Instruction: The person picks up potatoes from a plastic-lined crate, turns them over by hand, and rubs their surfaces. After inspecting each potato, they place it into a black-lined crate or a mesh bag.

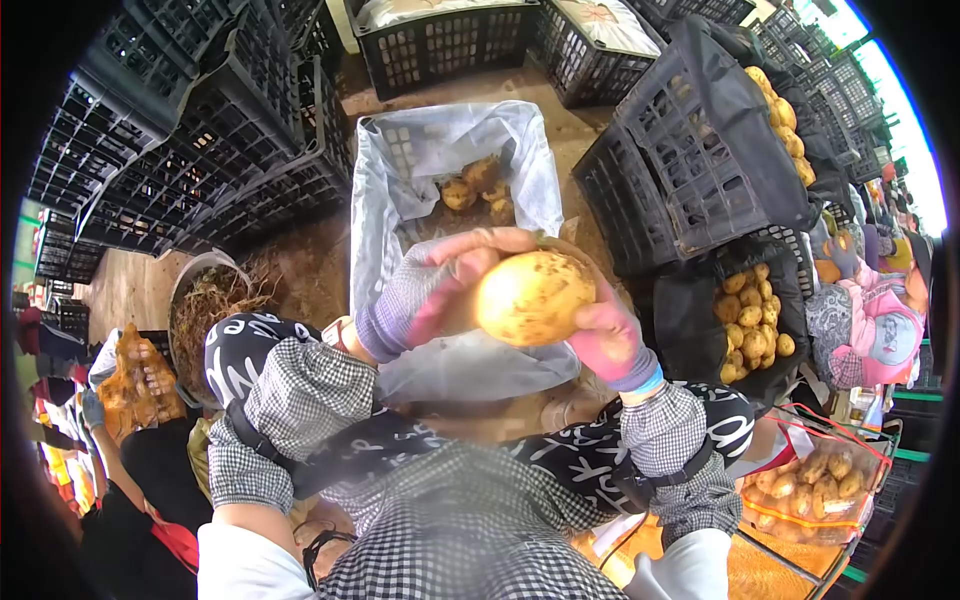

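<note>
A large yellow potato [535, 300] with brown dirt specks is held up in front of me, above a crate lined with white plastic [375, 215]. My right hand [610, 335], in a pink and grey glove, grips its right side with the thumb in front. My left hand [435, 285], gloved alike, is closed against its upper left, the index finger stretched along the top edge. Deep in the lined crate lie several dirt-covered potatoes [458, 194]. Fingers behind the held potato are hidden.
Black crates [230, 130] are stacked at the left. A tilted black crate [690, 150] stands at the right, near potatoes [750, 320] in a black-lined crate. A bucket of roots [215, 305] sits left. Bagged potatoes [815, 490] lie lower right. A person in pink [885, 330] is farther right.
</note>
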A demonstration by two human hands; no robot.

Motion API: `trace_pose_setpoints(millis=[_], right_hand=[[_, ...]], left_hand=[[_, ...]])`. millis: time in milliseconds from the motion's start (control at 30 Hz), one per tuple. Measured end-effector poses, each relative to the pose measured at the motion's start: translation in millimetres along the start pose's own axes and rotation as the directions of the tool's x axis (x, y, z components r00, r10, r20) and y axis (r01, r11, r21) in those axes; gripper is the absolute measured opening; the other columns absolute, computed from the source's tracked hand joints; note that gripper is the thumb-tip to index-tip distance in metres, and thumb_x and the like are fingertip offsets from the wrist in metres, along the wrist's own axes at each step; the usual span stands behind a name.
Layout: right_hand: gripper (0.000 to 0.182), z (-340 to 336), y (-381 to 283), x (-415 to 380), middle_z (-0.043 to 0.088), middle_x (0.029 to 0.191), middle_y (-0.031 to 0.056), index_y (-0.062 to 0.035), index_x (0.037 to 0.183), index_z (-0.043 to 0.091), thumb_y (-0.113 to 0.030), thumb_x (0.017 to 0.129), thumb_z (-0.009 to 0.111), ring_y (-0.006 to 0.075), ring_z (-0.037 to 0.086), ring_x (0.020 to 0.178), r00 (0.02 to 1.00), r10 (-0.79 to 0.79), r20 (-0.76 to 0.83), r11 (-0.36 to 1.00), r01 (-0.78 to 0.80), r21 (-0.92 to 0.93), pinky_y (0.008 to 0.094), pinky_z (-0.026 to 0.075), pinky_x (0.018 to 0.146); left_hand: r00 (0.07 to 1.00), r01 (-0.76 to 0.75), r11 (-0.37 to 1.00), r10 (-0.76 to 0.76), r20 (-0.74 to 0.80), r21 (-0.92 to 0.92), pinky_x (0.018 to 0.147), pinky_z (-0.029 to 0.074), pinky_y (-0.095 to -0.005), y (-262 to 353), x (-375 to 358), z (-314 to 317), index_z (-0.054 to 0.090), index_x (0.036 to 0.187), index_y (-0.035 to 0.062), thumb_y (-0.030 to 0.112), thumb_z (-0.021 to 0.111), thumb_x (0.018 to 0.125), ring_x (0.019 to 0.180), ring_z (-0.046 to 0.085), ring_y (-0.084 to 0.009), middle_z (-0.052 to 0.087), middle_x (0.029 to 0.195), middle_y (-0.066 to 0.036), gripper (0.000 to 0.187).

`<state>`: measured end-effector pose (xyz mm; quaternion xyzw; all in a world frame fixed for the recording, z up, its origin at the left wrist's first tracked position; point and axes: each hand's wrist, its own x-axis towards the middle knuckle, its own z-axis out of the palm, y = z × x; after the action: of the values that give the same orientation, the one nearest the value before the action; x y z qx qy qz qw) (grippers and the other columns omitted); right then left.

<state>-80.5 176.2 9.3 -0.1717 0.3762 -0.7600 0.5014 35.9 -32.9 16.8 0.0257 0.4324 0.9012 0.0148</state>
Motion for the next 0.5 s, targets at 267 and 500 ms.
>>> trace_pose_setpoints(millis=[267,500], right_hand=[[0.047,10,-8,6,0.063,0.121,0.0103,0.0027,0.125,0.059,-0.030,0.091,0.063,0.0174,0.059,0.114,0.926,-0.351,-0.139,0.577,0.096,-0.811,0.0306,0.045,0.100],[0.046,-23,-8,8,0.062,0.120,0.0094,0.0002,0.131,0.054,-0.033,0.099,0.058,0.0159,0.061,0.104,0.920,-0.375,-0.114,0.621,0.158,-0.768,0.0293,0.048,0.094]], left_hand=[[0.982,0.137,0.962,-0.101,-0.160,0.236,0.105,0.047,-0.0346,-23,6,6,0.035,0.147,0.0026,0.017,0.087,0.076,0.123,0.054,-0.0181,0.052,0.137,-0.010,0.089],[0.986,-0.030,0.887,0.102,-0.132,0.460,0.103,0.048,-0.0336,-36,10,-4,0.038,0.143,0.0023,0.006,0.092,0.066,0.121,0.056,-0.0186,0.054,0.135,-0.008,0.095]])
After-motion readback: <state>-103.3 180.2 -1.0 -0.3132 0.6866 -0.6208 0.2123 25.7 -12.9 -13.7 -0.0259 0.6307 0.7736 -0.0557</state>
